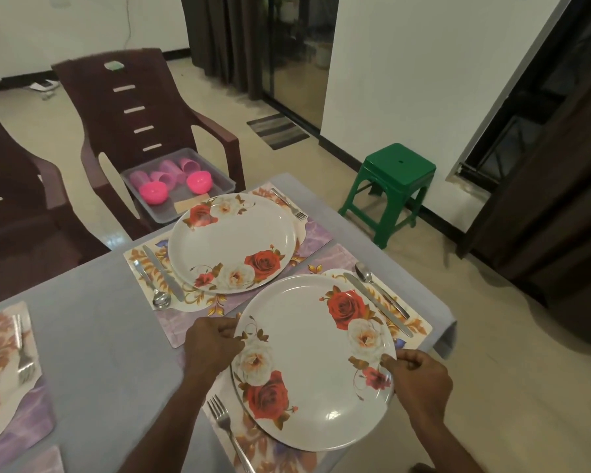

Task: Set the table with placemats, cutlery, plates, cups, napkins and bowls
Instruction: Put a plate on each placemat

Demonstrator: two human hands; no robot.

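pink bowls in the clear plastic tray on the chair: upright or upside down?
Upside down: both round pink plastic bowls show domed undersides, no rim opening, inside the clear plastic tray.

no readable text, labels, brands or nos. anywhere in view. plates, placemats & cutlery carry only flower prints or bare metal, no lettering.

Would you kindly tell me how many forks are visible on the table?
3: one steel fork left of the near floral plate, one fork beside the far floral plate, one fork on the left-edge placemat. Others may lie outside view.
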